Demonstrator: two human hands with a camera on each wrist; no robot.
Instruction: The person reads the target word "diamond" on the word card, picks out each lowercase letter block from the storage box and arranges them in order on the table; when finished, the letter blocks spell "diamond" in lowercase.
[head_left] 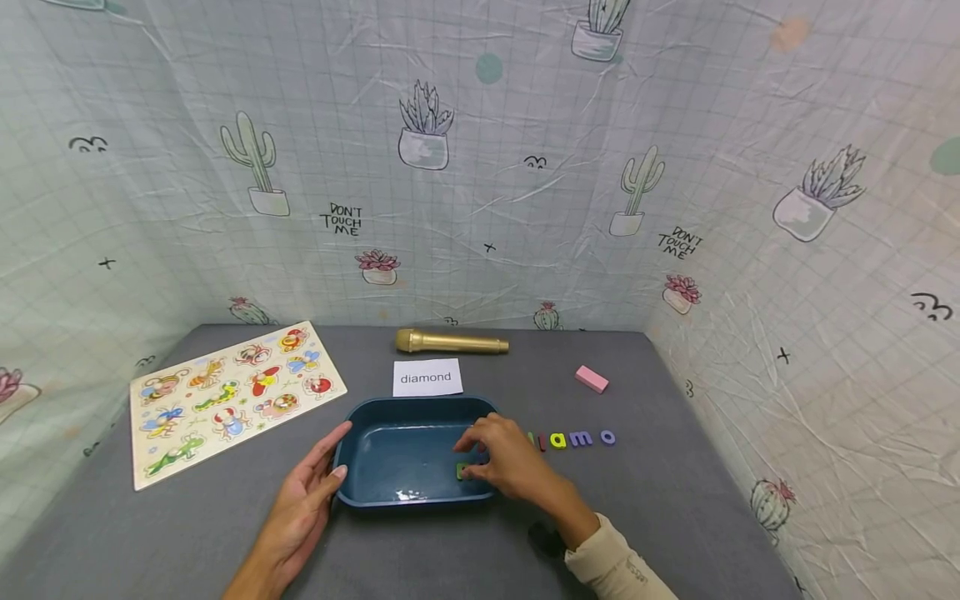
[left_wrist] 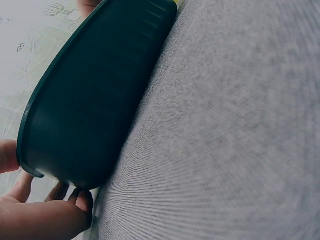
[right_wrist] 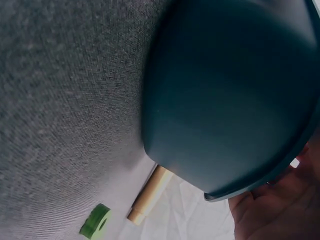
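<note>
Lying at the right hand's (head_left: 517,458) thumb, the green piece (head_left: 461,472) sits in the tray (head_left: 397,458), inward of the worktop's (head_left: 420,550) right edge; whether that grip pinches it, I cannot tell. The left hand (head_left: 303,492), thumb and forefinger apart, is farther off.

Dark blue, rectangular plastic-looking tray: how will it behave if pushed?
The tray probably slides rather than tips, being wide and low. Likely stiff: its rim looks undistorted beside the left hand. Its sheen suggests a smooth, possibly slippery surface.
</note>
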